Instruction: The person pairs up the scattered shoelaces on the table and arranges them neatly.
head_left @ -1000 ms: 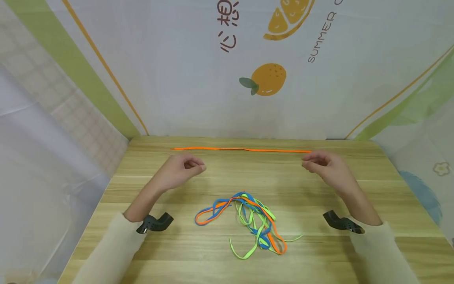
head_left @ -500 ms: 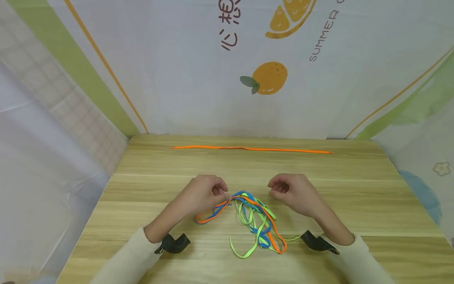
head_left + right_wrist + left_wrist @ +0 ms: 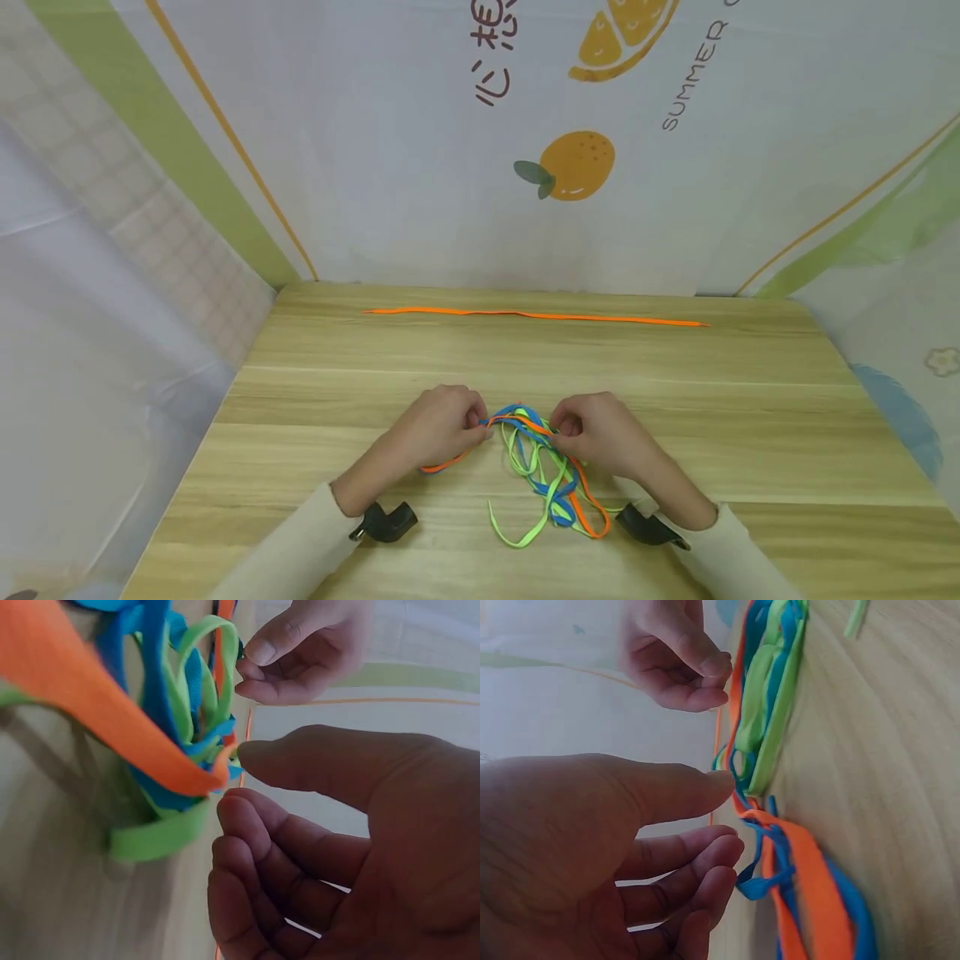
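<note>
A tangled bundle of shoelaces in blue, neon green and orange (image 3: 555,475) lies in the middle of the table. My left hand (image 3: 444,425) is at the bundle's left part, palm inward. In the left wrist view a gap shows between its thumb and index finger, close to the orange and blue laces (image 3: 810,870). My right hand (image 3: 603,433) is at the bundle's upper right. Its thumb and forefinger stand slightly apart beside an orange lace (image 3: 150,742) in the right wrist view; whether they touch it is hard to tell.
A single orange shoelace (image 3: 540,315) lies stretched straight along the back of the wooden table (image 3: 322,350). Behind it hangs a white curtain (image 3: 420,167) with fruit prints. Black wrist cameras (image 3: 386,523) sit on both sleeves.
Both hands have come inward and nearer from beside the straight orange shoelace, down to the tangled bundle. The right hand has left the end of the straight shoelace, which stays in place.
</note>
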A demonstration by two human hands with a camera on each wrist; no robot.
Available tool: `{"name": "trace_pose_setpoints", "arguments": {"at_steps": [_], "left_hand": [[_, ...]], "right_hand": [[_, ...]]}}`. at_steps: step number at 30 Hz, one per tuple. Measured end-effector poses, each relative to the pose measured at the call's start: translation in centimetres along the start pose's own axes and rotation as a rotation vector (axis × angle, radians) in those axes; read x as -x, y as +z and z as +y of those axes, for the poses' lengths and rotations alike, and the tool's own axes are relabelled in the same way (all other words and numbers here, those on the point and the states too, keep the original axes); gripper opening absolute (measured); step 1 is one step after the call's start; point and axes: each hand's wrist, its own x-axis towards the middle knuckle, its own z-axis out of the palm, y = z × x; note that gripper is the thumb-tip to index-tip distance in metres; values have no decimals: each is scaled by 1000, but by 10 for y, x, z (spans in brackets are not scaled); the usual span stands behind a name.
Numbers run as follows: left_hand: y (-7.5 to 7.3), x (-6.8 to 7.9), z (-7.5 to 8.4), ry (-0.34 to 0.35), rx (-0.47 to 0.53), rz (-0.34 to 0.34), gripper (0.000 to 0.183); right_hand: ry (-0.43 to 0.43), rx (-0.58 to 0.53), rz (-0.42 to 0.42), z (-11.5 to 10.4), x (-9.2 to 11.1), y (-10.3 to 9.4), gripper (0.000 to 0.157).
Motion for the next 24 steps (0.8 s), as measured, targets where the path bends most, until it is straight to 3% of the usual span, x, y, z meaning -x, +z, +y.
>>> {"name": "trace_pose_setpoints", "arguments": {"at_steps": [15,21,24], "left_hand": [[7,4,1,-42,-53,-56,22],[7,6,4,-48,-54,-57,23],[6,6,7,-23,-48,-21,21]], "right_hand": [[-25,44,-36,-4,2,13,17],[-68,-6,-34,-2,4,7,18],[-90,-54,-36,-2,5,2,19]]}}
